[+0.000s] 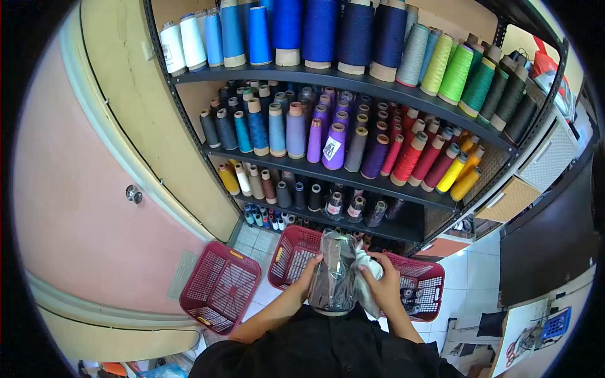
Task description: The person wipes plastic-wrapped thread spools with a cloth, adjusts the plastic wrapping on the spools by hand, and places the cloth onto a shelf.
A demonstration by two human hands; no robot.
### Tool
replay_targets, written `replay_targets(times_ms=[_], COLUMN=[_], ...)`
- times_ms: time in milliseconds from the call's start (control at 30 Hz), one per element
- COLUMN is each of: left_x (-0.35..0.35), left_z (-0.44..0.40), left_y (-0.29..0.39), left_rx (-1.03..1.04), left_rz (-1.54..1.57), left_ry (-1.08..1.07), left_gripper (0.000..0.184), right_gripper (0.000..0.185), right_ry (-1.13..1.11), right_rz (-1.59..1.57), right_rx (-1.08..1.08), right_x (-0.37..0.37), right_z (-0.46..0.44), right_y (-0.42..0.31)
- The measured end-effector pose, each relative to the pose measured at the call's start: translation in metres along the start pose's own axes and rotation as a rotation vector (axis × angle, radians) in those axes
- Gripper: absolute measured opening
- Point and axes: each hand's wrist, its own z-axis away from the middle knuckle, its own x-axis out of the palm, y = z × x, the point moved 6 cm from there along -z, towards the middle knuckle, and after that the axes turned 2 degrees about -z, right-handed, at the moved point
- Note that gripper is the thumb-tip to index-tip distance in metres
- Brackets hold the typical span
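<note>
In front of my chest I hold a dark thread cone [333, 277] wrapped in clear, shiny plastic. My left hand [307, 276] grips its left side, with the fingers partly hidden behind it. A bunched white cloth [367, 277] lies against the cone's right side. My right hand [383, 286] is closed on this cloth, thumb in front, pressing it to the plastic.
Black metal shelves [353, 79] ahead carry rows of coloured thread cones. Red plastic baskets stand on the tiled floor: one left [203, 264], one behind the cone [280, 268], one right [435, 271] holding dark spools. A pink door [94, 208] is at left; scissors [513, 353] lie lower right.
</note>
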Motion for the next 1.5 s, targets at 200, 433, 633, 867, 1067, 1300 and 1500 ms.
replay_targets(times_ms=[200,433,633,867,1067,1300,1500], left_x=[0.001,0.004,0.009,0.008,-0.009,-0.009,-0.013], left_z=[0.008,0.004,0.003,-0.009,-0.007,-0.023,-0.026], left_y=[-0.020,-0.033,-0.018,-0.015,-0.020,0.002,-0.034], left_rx=[-0.105,-0.219,-0.100,-0.024,-0.023,0.073,-0.057], left_rz=[0.067,0.229,0.102,0.302,0.113,0.208,-0.189], left_ry=[-0.087,-0.281,0.005,-0.205,0.111,0.023,0.101], left_gripper=[0.084,0.089,0.073,0.072,0.064,0.064,0.058], right_gripper=[0.024,0.017,0.067,0.060,0.038,0.059,0.041], right_ry=[0.191,0.235,0.080,-0.183,0.073,-0.174,0.013], right_rz=[-0.072,0.027,-0.355,-0.864,-0.825,0.050,0.346], right_rx=[0.074,0.037,0.070,0.576,0.391,-0.378,-0.410], right_x=[-0.014,-0.016,0.000,0.041,0.027,0.016,0.021], right_z=[-0.009,-0.016,-0.014,0.014,-0.003,0.016,0.008], right_y=[0.019,0.027,0.027,0.067,0.078,-0.030,-0.048])
